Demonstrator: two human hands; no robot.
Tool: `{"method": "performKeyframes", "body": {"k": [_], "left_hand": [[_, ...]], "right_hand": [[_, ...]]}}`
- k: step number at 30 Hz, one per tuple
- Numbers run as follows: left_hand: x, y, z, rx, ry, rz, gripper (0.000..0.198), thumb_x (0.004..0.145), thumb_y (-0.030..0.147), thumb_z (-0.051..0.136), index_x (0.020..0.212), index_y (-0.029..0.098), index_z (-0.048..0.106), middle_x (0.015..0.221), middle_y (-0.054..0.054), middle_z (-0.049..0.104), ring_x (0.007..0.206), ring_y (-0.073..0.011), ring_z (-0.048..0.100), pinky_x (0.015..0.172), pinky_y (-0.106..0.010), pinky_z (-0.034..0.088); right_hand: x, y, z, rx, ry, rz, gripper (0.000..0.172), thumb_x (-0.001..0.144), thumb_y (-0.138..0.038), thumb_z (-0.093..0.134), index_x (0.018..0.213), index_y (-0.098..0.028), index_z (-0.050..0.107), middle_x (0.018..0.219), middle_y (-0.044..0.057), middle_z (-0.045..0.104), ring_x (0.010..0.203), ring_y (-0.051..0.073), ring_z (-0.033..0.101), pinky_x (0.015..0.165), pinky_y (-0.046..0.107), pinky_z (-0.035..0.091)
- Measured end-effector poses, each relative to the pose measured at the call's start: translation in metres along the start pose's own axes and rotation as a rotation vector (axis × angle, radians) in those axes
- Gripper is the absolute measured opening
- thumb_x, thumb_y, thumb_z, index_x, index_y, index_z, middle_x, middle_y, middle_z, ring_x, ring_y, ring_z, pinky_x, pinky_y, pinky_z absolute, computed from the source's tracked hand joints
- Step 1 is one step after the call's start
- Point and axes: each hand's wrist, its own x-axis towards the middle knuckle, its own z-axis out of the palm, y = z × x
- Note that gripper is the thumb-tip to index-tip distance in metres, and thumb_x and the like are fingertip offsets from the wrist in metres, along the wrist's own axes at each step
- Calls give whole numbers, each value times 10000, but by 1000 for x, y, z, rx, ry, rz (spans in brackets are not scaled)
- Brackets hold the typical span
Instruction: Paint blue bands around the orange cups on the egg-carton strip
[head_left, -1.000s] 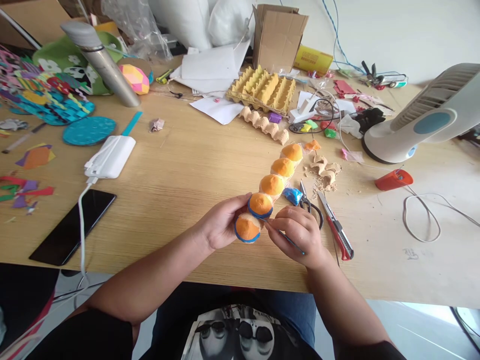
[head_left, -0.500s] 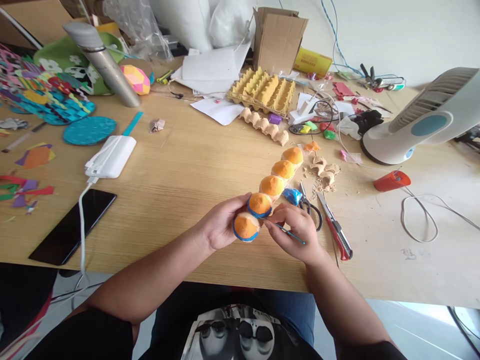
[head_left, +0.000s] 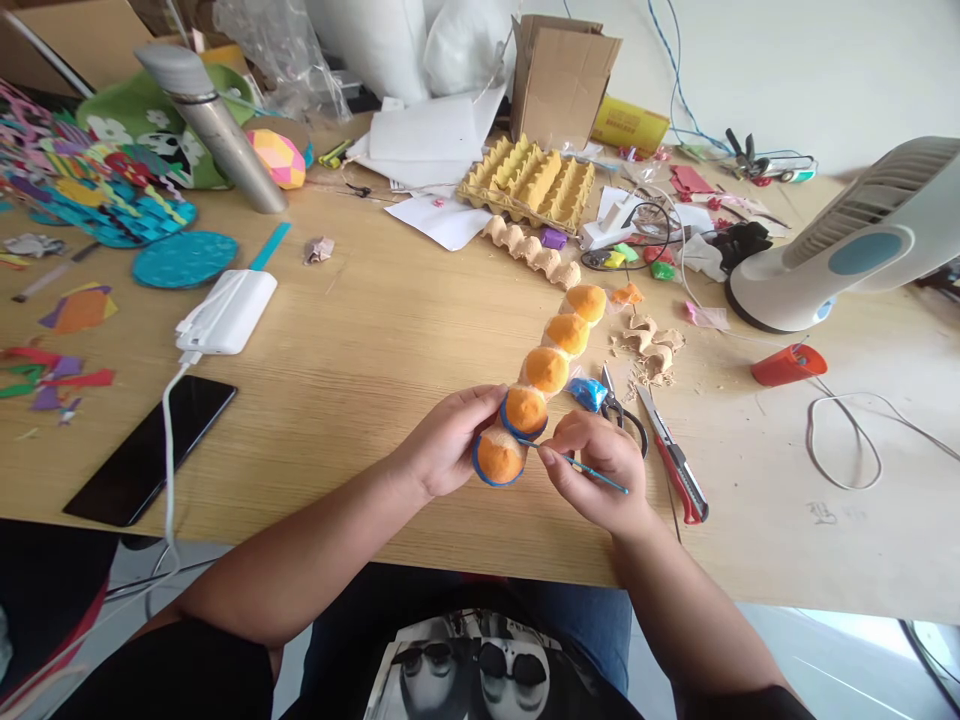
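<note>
A strip of egg-carton cups painted orange (head_left: 546, 368) lies on the wooden table (head_left: 360, 350), running from my hands up and to the right. The two nearest cups have blue rings round their bases. My left hand (head_left: 450, 440) is closed round the nearest cup from the left. My right hand (head_left: 600, 470) pinches a thin blue-handled paintbrush (head_left: 592, 470), its tip touching the strip between the two nearest cups. A small blue paint blob (head_left: 585, 392) sits just right of the strip.
Scissors (head_left: 619, 405) and a red utility knife (head_left: 675, 460) lie right of my hands. A black phone (head_left: 150, 450) and white power bank (head_left: 229, 312) are at the left. A yellow egg tray (head_left: 532, 180), a white fan (head_left: 847, 250) and coloured paper scraps (head_left: 52, 370) crowd the back and sides.
The brush hand has shifted slightly up along the strip and the brush now lies flatter. The left hand keeps its hold on the nearest cup.
</note>
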Motion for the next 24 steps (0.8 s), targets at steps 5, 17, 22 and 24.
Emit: {"method": "performKeyframes", "body": {"k": [5,17,22,24], "left_hand": [[0,1,1,29,33,13,249,918,358,810,838,127,760,755,-45,689,732,-154,625,680,-254,523],[0,-1,-2,5,27,15,263,885,394,845,836,151,760,771,-32,702,747,-159,634,703,-263,510],[-1,0,-2,39,21,14,287,882,427,842,845,156,755,807,-44,719,769,-177,645,711,-282,504],[-1,0,-1,41,22,17,301,873,435,850,840,152,750,804,-45,717,765,-174,641,710,-279,507]], "right_hand": [[0,-1,-4,-197,-59,-173,182,957,-80,712,991,-250,656,776,6,735,676,161,689,607,291,538],[-1,1,-5,-255,-64,-208,225,942,-74,720,1042,-265,656,781,-2,744,683,177,709,610,306,547],[-2,1,-4,-252,-52,-204,216,949,-75,715,1030,-263,645,782,-1,738,673,172,702,595,302,552],[-2,1,-4,-241,-52,-205,216,949,-71,717,1023,-259,641,781,3,737,670,170,695,591,300,547]]}}
